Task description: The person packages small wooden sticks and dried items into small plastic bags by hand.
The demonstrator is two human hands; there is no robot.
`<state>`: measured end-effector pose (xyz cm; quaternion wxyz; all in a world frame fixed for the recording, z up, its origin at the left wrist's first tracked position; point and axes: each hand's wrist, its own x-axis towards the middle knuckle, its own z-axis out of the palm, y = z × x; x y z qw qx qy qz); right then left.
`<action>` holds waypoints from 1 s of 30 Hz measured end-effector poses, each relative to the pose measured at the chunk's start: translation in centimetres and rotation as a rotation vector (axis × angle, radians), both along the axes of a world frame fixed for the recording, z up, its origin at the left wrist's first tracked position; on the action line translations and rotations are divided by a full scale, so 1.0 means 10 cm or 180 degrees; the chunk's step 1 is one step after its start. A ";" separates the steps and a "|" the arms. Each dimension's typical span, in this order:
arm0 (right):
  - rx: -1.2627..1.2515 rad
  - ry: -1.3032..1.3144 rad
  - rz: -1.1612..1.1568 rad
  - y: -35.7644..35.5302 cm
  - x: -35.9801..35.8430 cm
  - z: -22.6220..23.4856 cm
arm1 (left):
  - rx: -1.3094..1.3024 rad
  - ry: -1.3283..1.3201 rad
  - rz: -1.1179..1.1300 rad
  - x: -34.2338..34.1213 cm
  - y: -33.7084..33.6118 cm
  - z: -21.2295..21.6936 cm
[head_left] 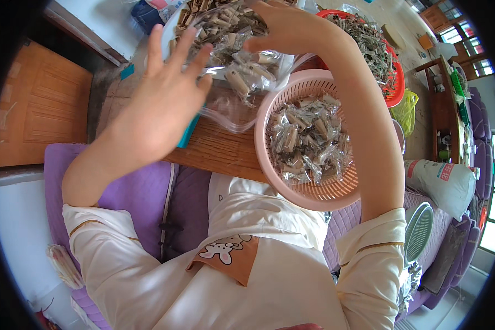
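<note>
Clear plastic bag point(242, 60) of wrapped pieces pinched by right hand point(283, 27), left hand point(165, 93) spread open beside it

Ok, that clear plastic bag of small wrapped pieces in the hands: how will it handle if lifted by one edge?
The clear bag looks thin and floppy, so it would likely sag. Its loose wrapped pieces would probably shift toward the low end. The right hand grips its top and the left hand is open beside it; the film may be slippery.

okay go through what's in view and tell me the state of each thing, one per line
Left hand: open, fingers spread, against the bag.
Right hand: gripping the bag's top.
Clear plastic bag: held up, part-filled with wrapped pieces.
Pink basket: upright, holding wrapped pieces.
Red basket: heaped full.
</note>
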<state>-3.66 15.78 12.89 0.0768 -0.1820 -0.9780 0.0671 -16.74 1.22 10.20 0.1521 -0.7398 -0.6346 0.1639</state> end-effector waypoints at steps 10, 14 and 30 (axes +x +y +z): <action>-0.1164 0.0172 -0.0551 0.44 0.05 0.05 | 0.0062 -0.0461 -0.0894 0.19 0.03 -0.45; -0.0028 0.3225 -0.0972 0.56 0.65 -0.63 | 0.0346 -0.0801 -0.0915 0.13 0.04 -0.30; -0.0816 -0.1034 -0.0944 -0.45 1.18 -1.66 | -0.0085 -0.1337 -0.0926 0.09 0.03 -0.27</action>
